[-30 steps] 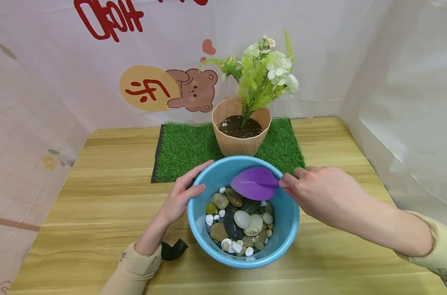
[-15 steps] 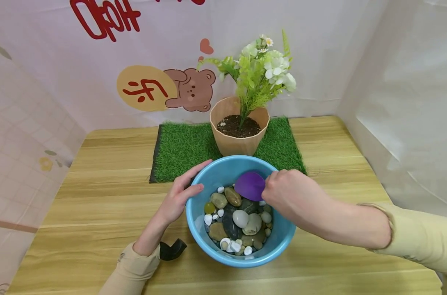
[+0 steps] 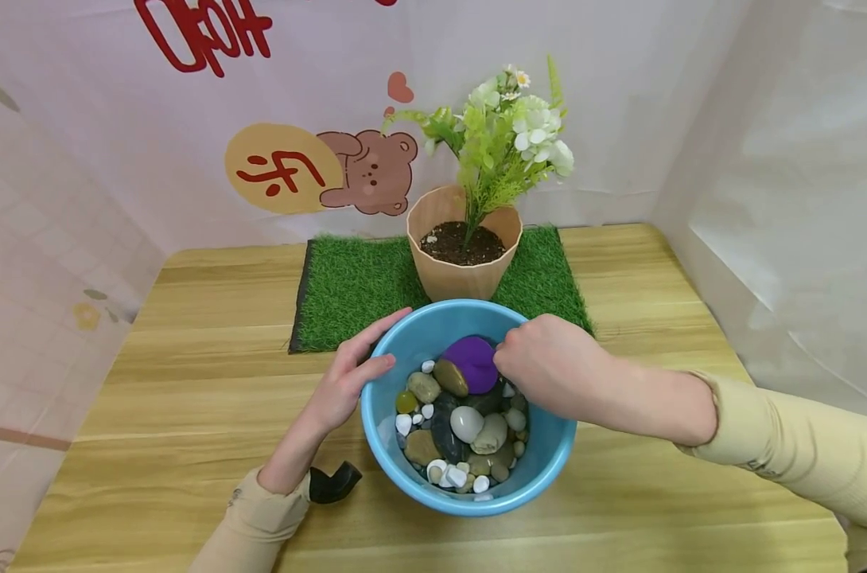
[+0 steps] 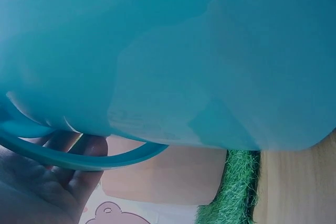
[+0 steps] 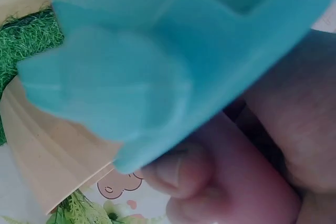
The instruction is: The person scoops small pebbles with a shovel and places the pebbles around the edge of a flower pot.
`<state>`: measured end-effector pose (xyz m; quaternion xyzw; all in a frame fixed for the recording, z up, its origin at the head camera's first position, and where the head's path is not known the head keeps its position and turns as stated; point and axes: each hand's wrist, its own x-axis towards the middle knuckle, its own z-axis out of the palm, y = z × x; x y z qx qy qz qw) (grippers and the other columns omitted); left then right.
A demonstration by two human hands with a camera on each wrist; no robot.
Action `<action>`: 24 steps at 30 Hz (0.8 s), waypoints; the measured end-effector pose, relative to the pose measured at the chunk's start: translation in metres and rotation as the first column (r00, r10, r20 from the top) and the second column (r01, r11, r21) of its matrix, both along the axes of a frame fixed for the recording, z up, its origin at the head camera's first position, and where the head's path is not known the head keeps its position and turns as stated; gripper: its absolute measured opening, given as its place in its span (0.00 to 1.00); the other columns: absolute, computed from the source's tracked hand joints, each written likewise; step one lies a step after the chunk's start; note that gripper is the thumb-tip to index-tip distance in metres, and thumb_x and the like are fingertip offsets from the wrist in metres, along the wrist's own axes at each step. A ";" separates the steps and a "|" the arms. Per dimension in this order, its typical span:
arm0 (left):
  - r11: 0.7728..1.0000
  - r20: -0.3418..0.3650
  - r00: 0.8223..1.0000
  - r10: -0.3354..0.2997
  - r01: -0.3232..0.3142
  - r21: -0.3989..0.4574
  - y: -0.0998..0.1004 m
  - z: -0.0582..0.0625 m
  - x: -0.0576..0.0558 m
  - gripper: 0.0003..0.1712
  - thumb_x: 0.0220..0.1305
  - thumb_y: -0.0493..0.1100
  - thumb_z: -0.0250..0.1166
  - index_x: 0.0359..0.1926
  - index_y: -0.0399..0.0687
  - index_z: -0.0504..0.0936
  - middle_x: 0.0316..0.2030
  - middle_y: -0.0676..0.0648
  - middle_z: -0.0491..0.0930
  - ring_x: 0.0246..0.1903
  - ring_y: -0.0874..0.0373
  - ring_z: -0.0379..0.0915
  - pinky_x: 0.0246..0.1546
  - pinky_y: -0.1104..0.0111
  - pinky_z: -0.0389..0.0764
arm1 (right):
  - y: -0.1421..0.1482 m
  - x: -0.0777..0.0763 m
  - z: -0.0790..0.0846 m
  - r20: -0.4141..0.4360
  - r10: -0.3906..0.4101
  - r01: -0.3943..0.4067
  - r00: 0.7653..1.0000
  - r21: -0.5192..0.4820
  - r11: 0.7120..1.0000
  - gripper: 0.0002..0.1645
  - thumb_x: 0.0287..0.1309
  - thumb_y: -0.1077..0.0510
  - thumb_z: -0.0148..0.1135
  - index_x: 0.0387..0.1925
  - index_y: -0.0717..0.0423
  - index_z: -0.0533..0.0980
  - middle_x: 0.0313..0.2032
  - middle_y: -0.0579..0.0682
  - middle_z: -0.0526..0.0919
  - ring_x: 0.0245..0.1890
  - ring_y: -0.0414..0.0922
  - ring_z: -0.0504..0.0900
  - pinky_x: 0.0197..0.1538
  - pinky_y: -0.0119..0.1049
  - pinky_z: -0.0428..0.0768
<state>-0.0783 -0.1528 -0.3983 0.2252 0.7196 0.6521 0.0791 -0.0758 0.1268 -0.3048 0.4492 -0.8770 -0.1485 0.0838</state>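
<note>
A round blue basin (image 3: 379, 469) sits on the table in the middle of the head view, with stones (image 3: 444, 434) of several sizes and colours lying in it. My left hand (image 3: 349, 380) grips its left rim, thumb over the edge and fingers along the outside. The left wrist view shows these fingers beside a blue rim (image 4: 131, 156). My right hand (image 3: 548, 362), over the basin's right side, holds a garden trowel by its pink handle (image 5: 239, 158). The trowel's purple blade (image 3: 472, 362) is down among the stones, partly behind a brown stone (image 3: 450, 377).
Right behind the basin, a peach flowerpot (image 3: 462, 280) with soil and white flowers (image 3: 537, 135) stands on a green turf mat (image 3: 355, 294). A short black bent piece (image 3: 335, 483) lies beside the left forearm. Pale curtains (image 3: 777, 159) surround the wooden table (image 3: 190, 382).
My right hand has moved left and down into the basin, taking the trowel's blade from above the stones to among them. The left hand stays on the rim.
</note>
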 end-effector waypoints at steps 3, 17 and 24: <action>1.000 0.000 1.000 -0.002 0.002 0.000 0.000 0.000 0.000 0.36 0.72 0.34 0.50 0.80 0.34 0.60 0.73 0.25 0.68 0.69 0.27 0.70 0.61 0.46 0.85 | 0.000 -0.002 0.001 0.060 -0.012 0.014 0.998 -0.040 0.999 0.26 0.53 0.66 0.70 0.10 0.44 0.68 0.12 0.43 0.73 0.13 0.38 0.67 0.18 0.36 0.75; 1.000 -0.002 1.000 0.007 -0.007 0.001 0.000 0.000 0.000 0.36 0.73 0.34 0.50 0.80 0.34 0.60 0.74 0.26 0.68 0.69 0.37 0.73 0.62 0.51 0.85 | -0.006 -0.001 -0.002 0.282 -0.099 0.129 0.954 -0.087 0.988 0.30 0.67 0.52 0.68 0.12 0.43 0.65 0.14 0.41 0.69 0.15 0.38 0.65 0.21 0.32 0.69; 1.000 -0.010 1.000 0.005 -0.004 0.008 -0.001 -0.001 -0.001 0.35 0.73 0.34 0.50 0.79 0.34 0.61 0.73 0.26 0.68 0.64 0.66 0.77 0.62 0.57 0.86 | -0.004 -0.001 0.001 0.386 -0.088 0.154 0.918 -0.144 0.977 0.30 0.67 0.53 0.69 0.12 0.43 0.65 0.13 0.39 0.66 0.15 0.36 0.65 0.21 0.28 0.64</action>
